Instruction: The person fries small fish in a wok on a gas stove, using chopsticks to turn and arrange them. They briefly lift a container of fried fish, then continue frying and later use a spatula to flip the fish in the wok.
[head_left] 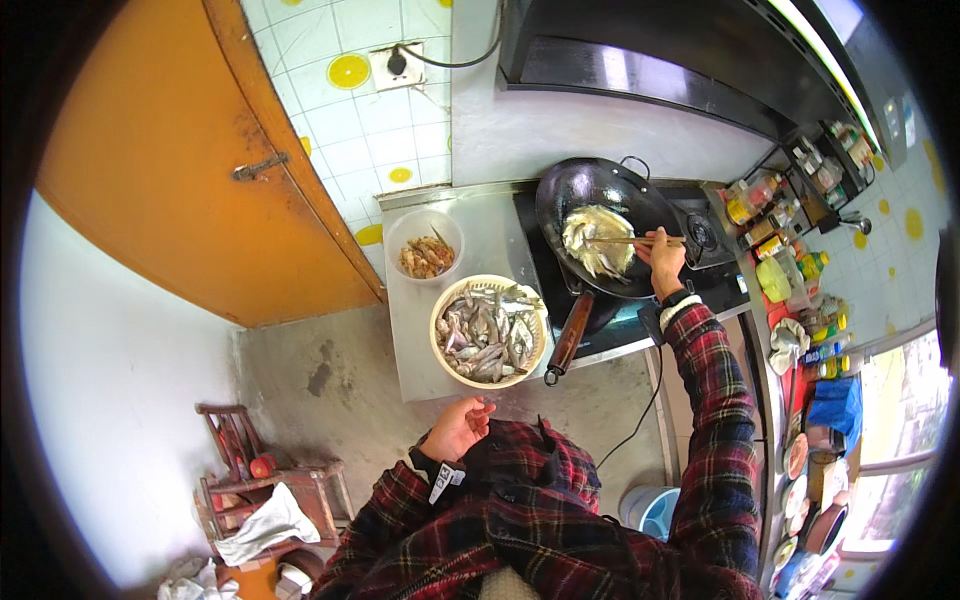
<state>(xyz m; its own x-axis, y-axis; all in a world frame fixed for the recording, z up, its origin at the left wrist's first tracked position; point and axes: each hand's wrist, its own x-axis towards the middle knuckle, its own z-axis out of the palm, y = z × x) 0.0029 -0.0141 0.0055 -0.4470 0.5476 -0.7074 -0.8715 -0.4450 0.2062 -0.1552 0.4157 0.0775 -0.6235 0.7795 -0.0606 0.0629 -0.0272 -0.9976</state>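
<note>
My right hand [664, 262] is closed around a pair of wooden chopsticks [622, 240]. Their tips reach into a black wok [632, 190] on the stove and touch the pale, thin fish [597, 232] clumped in its middle. The wok's brown wooden handle [572, 332] points toward me. Near my body, just short of the counter, my left hand [460, 428] hangs with loosely bent fingers and holds nothing. A cream basket [440, 352] heaped with small raw fish [487, 332] stands beyond it. Behind that is a clear plastic bowl [399, 222] with browned pieces [428, 257] inside.
The steel counter [412, 345] joins the black stove [615, 340]. Bottles [775, 245] and a black rack [815, 190] line the right side, under a range hood [640, 70]. A cable [640, 415] hangs near my right arm. A blue bucket [650, 510] and a wooden chair [270, 490] stand on the floor.
</note>
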